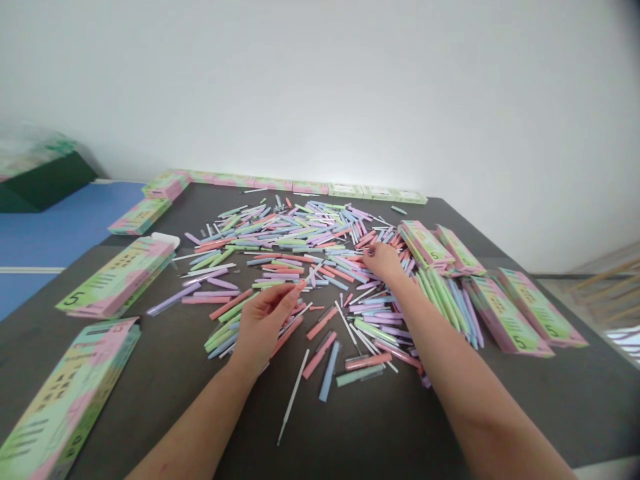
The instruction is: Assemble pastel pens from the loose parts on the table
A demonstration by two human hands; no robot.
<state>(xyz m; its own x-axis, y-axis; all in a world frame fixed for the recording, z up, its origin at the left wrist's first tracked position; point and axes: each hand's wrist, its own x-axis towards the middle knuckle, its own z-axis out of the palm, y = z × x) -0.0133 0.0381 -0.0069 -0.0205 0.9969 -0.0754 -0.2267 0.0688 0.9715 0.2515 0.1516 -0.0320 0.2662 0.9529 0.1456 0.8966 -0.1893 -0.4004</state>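
Note:
A large loose heap of pen parts (280, 230) in red, green, blue and purple covers the middle of the dark table. My left hand (263, 320) is closed in a pinch at the heap's near side, and a thin white pen refill (316, 270) sticks out past its fingertips. Farther off to the right, my right hand (384, 261) reaches down among the coloured barrels with its fingers curled together. What lies between those fingers is hidden. Nearer to me, a white refill (294, 395) and a blue pen barrel (330, 372) lie apart from the heap.
Printed pen boxes (120, 277) lie along the left side, with more boxes (510, 317) on the right. Green barrels (443, 300) are lined up beside the right-hand boxes. A row of boxes (310, 187) edges the back. A dark green bin (47, 180) stands on a blue surface.

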